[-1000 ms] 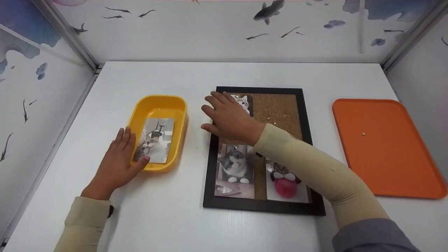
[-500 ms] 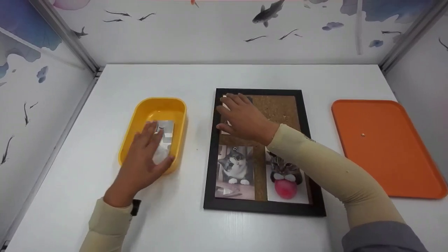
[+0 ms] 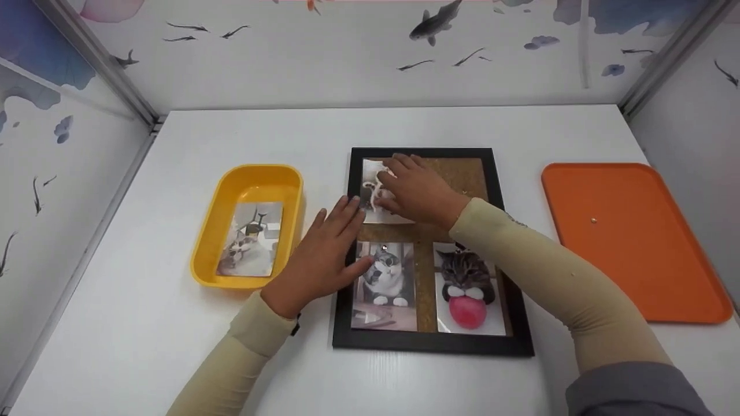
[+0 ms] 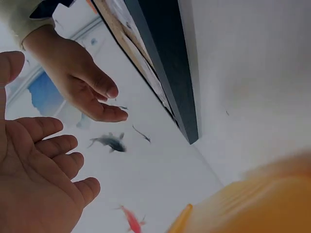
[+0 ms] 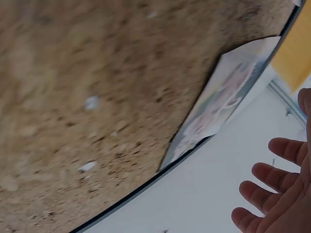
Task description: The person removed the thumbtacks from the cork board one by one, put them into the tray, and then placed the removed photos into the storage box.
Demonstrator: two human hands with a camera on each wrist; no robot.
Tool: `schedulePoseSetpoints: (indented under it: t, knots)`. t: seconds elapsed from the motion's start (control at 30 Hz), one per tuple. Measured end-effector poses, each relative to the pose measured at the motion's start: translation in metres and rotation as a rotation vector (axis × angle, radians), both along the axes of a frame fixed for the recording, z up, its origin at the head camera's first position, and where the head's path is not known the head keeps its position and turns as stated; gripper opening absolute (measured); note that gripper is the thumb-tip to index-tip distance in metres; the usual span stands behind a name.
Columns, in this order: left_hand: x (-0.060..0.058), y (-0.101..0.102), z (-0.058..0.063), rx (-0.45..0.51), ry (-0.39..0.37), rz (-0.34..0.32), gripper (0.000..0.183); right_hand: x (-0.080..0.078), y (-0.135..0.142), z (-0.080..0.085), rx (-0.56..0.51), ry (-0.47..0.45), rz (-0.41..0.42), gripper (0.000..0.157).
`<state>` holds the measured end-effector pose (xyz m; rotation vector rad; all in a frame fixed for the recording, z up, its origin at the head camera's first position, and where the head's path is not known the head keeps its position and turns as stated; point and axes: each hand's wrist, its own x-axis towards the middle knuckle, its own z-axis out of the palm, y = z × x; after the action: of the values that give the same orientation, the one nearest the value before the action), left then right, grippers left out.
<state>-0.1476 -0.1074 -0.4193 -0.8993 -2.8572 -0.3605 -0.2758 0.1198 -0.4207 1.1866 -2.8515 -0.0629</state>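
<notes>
My right hand (image 3: 422,190) is over the upper part of a black-framed cork board (image 3: 425,312), fingers spread and holding nothing. It partly covers a cat photo (image 3: 373,179) at the board's upper left. In the right wrist view that photo (image 5: 214,102) lies slightly curled on the cork, apart from the fingers. My left hand (image 3: 318,260) reaches over the board's left edge, fingers extended, with nothing in it. Below lie a grey-and-white cat photo (image 3: 399,312) with a pushpin (image 3: 384,247) at its top, and a photo of a tabby with a pink ball (image 3: 467,312).
Left of the board stands a yellow bin (image 3: 211,231) with one cat photo (image 3: 251,240) inside. To the right is an orange tray (image 3: 636,260) with a small pin (image 3: 594,220) on it. Printed wall panels (image 3: 324,58) border the white table (image 3: 318,133).
My left hand has moved from the yellow bin rightward to the board's left edge. My right hand has shifted right, uncovering more of the upper-left photo.
</notes>
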Motion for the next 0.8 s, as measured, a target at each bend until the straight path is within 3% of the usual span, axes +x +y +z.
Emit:
schedulePoseSetpoints:
  t: [0.2, 0.37, 0.67, 0.8]
  knots:
    - [-0.020, 0.021, -0.006, -0.141, -0.026, 0.009, 0.081, -0.012, 0.014, -0.009, 0.024, -0.054, -0.025, 0.058]
    - [-0.035, 0.036, -0.007, -0.234, -0.045, -0.021, 0.079, -0.020, 0.023, -0.011, 0.055, -0.081, -0.032, 0.060]
    - [-0.065, 0.045, -0.022, -0.187, -0.158, -0.006, 0.075, -0.034, 0.028, -0.019, 0.057, -0.103, 0.007, 0.056]
    - [-0.076, 0.048, -0.026, -0.148, -0.159, -0.020, 0.074, -0.040, 0.029, -0.020, 0.062, -0.116, -0.008, 0.056]
